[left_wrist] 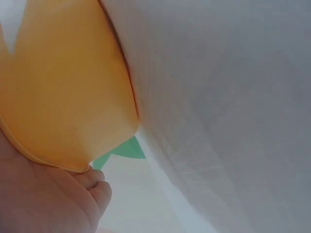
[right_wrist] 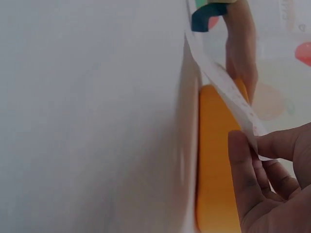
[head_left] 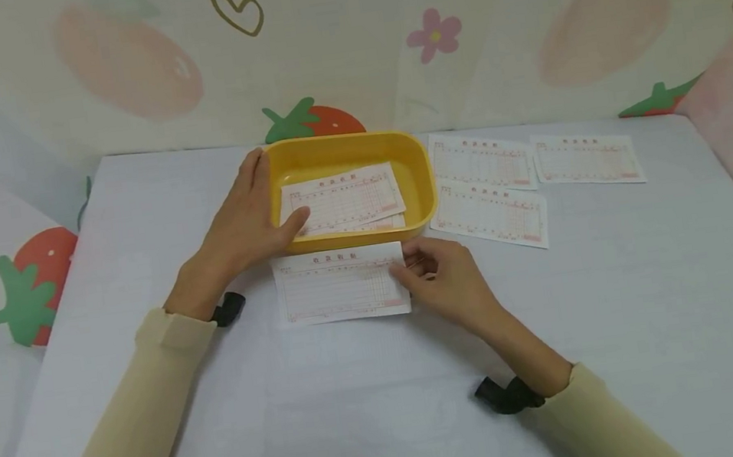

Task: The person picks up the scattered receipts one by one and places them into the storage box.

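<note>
A printed receipt slip lies level in front of the yellow plastic tray. My right hand pinches its right edge between thumb and fingers; in the right wrist view the slip slants up off the white cloth to the fingertips. At the tray's left end my left hand grips the rim, thumb over the inside and fingers along the outer side. The left wrist view shows the tray's wall close against that hand. Inside the tray, overlapping receipt slips lie partly under the left thumb.
Three more receipt slips lie right of the tray: one at the back, one nearer me and one farther right. A white cloth covers the table. Behind it hangs a curtain printed with strawberries and flowers.
</note>
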`<act>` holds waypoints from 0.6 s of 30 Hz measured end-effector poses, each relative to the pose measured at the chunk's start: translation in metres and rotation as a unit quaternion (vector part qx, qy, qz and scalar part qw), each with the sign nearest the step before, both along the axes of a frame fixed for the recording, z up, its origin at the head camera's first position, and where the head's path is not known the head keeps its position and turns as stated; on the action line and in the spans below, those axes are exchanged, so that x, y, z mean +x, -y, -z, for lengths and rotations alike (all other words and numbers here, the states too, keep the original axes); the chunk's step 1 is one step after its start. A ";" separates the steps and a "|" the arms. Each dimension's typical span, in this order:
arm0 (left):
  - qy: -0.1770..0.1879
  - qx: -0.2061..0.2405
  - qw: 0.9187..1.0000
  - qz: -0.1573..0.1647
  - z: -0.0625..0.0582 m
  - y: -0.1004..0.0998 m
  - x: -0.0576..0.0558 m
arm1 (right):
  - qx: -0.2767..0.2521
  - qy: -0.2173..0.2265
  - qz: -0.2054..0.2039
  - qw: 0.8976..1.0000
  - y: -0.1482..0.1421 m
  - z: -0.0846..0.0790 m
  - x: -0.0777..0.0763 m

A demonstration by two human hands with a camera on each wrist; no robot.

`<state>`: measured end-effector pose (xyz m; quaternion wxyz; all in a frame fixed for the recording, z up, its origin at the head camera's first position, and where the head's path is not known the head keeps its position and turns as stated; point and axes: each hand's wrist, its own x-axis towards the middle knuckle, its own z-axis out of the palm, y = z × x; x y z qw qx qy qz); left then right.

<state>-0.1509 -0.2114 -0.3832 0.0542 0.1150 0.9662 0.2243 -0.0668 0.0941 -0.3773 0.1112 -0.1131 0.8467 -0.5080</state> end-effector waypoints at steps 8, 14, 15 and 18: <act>-0.002 0.003 1.000 0.000 0.001 0.001 0.000 | -0.014 0.035 0.014 0.999 -0.027 -0.015 -0.010; -0.008 0.004 1.000 0.005 0.000 0.001 0.000 | -0.022 0.056 0.030 0.998 -0.046 -0.030 -0.022; -0.008 0.004 1.000 0.005 0.000 0.001 0.000 | -0.024 0.057 0.033 0.998 -0.049 -0.033 -0.025; -0.007 0.007 1.000 0.007 0.001 -0.001 0.000 | -0.029 0.056 0.043 0.997 -0.060 -0.042 -0.034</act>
